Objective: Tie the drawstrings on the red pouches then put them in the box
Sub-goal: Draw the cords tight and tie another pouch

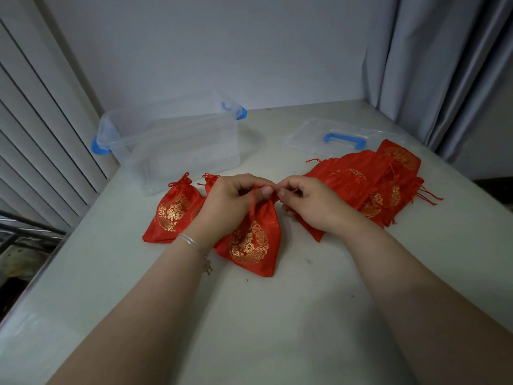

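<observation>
Head view, as I read it from the remote station. Left hand (233,201): its grip is clamped on a red drawstring (252,202) at the gathered neck of the centre pouch (249,240), thumb and fingers pinching the cord. Right hand (308,201): its grip is likewise curled around the other end of the cord, fingertips nearly meeting those of the left hand. The centre pouch lies flat on the worktop (277,315), its gold emblem facing up, its base toward 6 o'clock. At 9 o'clock of the hands I see a pouch (173,215) with its neck already knotted; a second knotted neck (211,180) shows just behind the left hand. At 3 o'clock lies a heap of further red pouches (374,187), overlapping, cords trailing loose. At 11 o'clock stands the clear box (172,145) with blue latches, open; no pouch lies inside it. At 1 o'clock its lid (344,136), with a blue handle, rests flat beside the heap. A bangle (191,241) circles the left wrist.
</observation>
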Demonstrator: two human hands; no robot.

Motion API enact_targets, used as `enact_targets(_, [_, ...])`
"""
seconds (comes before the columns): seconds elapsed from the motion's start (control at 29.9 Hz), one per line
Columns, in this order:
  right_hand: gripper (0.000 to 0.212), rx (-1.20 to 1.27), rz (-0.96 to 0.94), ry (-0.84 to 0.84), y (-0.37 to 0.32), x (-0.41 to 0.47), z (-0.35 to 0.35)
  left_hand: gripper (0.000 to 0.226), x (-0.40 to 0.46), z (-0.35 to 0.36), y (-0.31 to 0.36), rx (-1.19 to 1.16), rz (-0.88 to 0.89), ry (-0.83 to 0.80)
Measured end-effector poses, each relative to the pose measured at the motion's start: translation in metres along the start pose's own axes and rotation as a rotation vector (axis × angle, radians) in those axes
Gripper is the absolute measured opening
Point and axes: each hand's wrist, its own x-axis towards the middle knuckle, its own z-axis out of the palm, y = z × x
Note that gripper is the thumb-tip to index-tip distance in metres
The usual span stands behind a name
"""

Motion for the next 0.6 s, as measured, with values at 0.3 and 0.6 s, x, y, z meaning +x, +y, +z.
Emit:
enact_targets(0.3, [0.02,0.227,0.011,0.251,-0.008,0.002,-0.006,0.019,0.001,0.001,0.002,-0.16,-0.163,0.129])
enact_targets(0.6, [0.018,0.159,-0.097,0.33,-0.015,-0.005,-0.006,0.013,0.006,-0.008,-0.003,-0.282,-0.37,0.184])
